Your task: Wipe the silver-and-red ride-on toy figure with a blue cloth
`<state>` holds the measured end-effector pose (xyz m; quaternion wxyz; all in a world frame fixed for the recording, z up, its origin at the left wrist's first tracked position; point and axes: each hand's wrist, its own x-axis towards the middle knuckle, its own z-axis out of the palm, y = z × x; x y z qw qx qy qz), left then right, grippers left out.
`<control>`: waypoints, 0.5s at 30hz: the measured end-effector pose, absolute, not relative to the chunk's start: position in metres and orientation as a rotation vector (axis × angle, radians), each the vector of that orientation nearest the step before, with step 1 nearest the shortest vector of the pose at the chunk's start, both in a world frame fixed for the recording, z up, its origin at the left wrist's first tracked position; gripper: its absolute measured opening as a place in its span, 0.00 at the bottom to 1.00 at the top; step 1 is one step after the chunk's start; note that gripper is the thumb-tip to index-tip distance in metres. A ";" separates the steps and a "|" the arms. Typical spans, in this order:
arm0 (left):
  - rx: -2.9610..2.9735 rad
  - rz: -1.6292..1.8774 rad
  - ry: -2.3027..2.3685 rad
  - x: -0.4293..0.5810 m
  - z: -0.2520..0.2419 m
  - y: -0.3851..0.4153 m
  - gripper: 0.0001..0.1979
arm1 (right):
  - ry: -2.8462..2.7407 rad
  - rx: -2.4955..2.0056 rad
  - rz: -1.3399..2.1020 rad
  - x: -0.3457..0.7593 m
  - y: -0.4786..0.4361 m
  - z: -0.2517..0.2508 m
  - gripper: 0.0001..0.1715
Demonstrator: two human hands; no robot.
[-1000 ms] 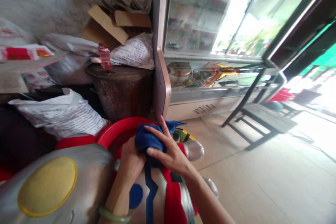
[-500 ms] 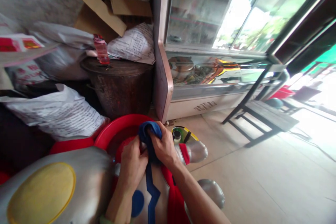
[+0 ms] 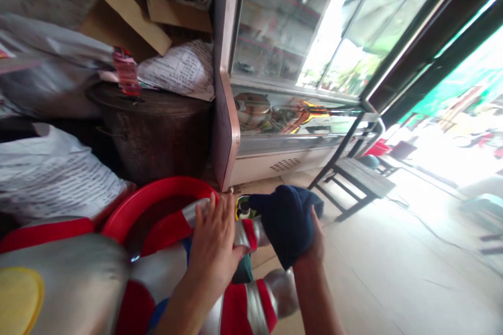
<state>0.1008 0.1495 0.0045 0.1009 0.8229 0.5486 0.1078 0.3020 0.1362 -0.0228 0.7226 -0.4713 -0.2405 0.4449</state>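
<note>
A large silver, red and blue toy figure [image 3: 165,272] lies across the bottom of the view, its yellow-eyed head [image 3: 47,288] at the lower left. My left hand [image 3: 216,243] rests flat on the figure's body with fingers stretched out. My right hand [image 3: 312,243] is closed on a dark blue cloth [image 3: 285,222], held just right of the figure's silver and red arm [image 3: 251,233]. A small dark-capped bottle [image 3: 245,210] peeks out behind the arm.
A red basin [image 3: 151,200] sits behind the figure. Behind it stand a dark round drum [image 3: 157,133] piled with cardboard and printed sacks, and a glass display cabinet [image 3: 283,99]. A black metal bench [image 3: 356,175] stands on the pale tiled floor at right.
My right hand has pulled the blue cloth off the figure's chest and carried it right. My left hand let go of the cloth and spread flat on the figure. The view swung right.
</note>
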 end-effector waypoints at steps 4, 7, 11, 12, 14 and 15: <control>2.384 -0.084 1.339 0.153 0.019 0.163 0.62 | -0.464 -1.080 0.908 0.347 0.108 -0.021 0.30; 2.380 -0.102 1.341 0.183 -0.001 0.182 0.73 | -0.429 -1.073 0.911 0.361 0.099 -0.030 0.34; 2.260 -0.156 1.343 0.195 -0.027 0.196 0.62 | -0.360 -1.145 0.822 0.360 0.095 -0.051 0.35; 2.243 -0.137 1.334 0.193 -0.029 0.197 0.53 | -0.357 -1.172 0.791 0.357 0.096 -0.056 0.33; 2.233 -0.073 1.325 0.188 -0.028 0.195 0.36 | -0.394 -1.203 0.775 0.348 0.099 -0.062 0.30; 2.235 -0.037 1.315 0.185 -0.027 0.194 0.31 | -0.421 -1.200 0.789 0.342 0.101 -0.063 0.29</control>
